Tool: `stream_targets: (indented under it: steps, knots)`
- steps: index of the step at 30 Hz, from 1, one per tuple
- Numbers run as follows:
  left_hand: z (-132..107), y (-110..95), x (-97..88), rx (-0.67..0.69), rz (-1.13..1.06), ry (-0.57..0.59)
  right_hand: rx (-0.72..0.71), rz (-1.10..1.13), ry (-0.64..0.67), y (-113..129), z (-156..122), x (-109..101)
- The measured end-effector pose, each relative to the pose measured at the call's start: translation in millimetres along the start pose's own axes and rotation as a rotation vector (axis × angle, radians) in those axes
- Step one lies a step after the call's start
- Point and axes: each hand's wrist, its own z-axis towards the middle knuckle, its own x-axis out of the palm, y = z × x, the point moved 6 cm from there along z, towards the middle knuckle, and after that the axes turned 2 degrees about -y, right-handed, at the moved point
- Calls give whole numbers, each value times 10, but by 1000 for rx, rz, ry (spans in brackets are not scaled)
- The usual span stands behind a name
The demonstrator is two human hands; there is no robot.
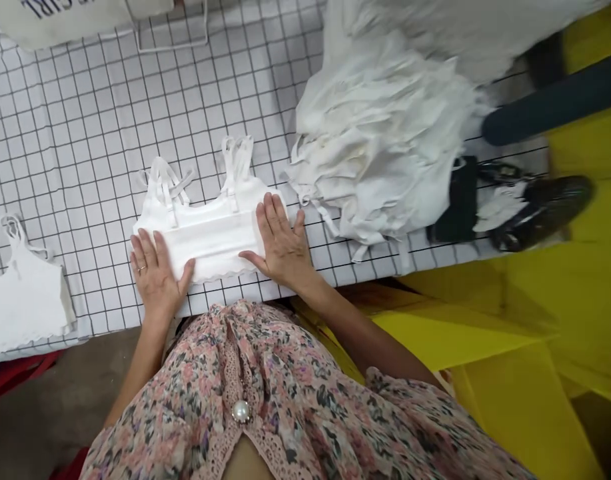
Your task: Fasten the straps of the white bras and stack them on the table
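Well to the left of your left hand [159, 280], a stack of white garments [22, 303] lies at the near edge of the checked tabletop [80, 140], with something red [22, 373] below it. Beyond that hand, towards the far side, are a pale lettered item [85, 20] and a white wire frame [172, 49]. Your left hand presses flat, thumb spread wide, on the left end of the white strappy top [208, 237], which lies between your hands, its straps pointing away from you. Your right hand [284, 250] is likewise flat and wide on its right end. Just beyond and right of that hand, a loose heap of white garments [380, 147] crowds the space, one trailing strap near your little finger. Farther right are a black flat object [455, 203], a shiny dark item [545, 210] and yellow sheeting [485, 340].
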Motion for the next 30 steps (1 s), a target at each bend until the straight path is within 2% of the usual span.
stream_targets:
  steps: [4, 6, 8, 10, 11, 13, 15, 17, 20, 23, 25, 27, 30]
  knots:
    - [-32, 169, -33, 43, -10, -19, 37, -78, -18, -208, -81, -137]
    - [-34, 249, -102, 73, -29, -37, 6, -16, -135, -377, -30, -341]
    - [1, 270, -253, 108, -54, -116, 7, 72, -329, -651, 89, -677]
    - [78, 195, -445, 156, -83, -218, 61, 62, -496, -979, 249, -1042]
    - [128, 120, -533, 190, -100, -256, 97, 8, -523, -1130, 341, -1195]
    - [235, -74, -675, 275, -137, -299, 185, -41, -471, -1399, 519, -1426]
    - [332, -262, -774, 349, -181, -310, 248, 44, -440, -1583, 613, -1648]
    - [425, -391, -839, 378, -243, -295, 263, 177, -502, -1662, 609, -1926]
    - [596, -525, -907, 363, -371, -250, 241, 315, -640, -1611, 513, -2410]
    - [848, -771, -937, 331, -540, -163, 198, 602, -788, -1394, 418, -2867]
    - [1061, -1075, -926, 311, -686, -58, 152, 730, -832, -1128, 392, -3113]
    - [1297, -1497, -902, 329, -839, 81, 100, 763, -784, -773, 399, -3287]
    - [1690, -2150, -969, 454, -985, 127, -2, 813, -675, -218, 406, -3441]
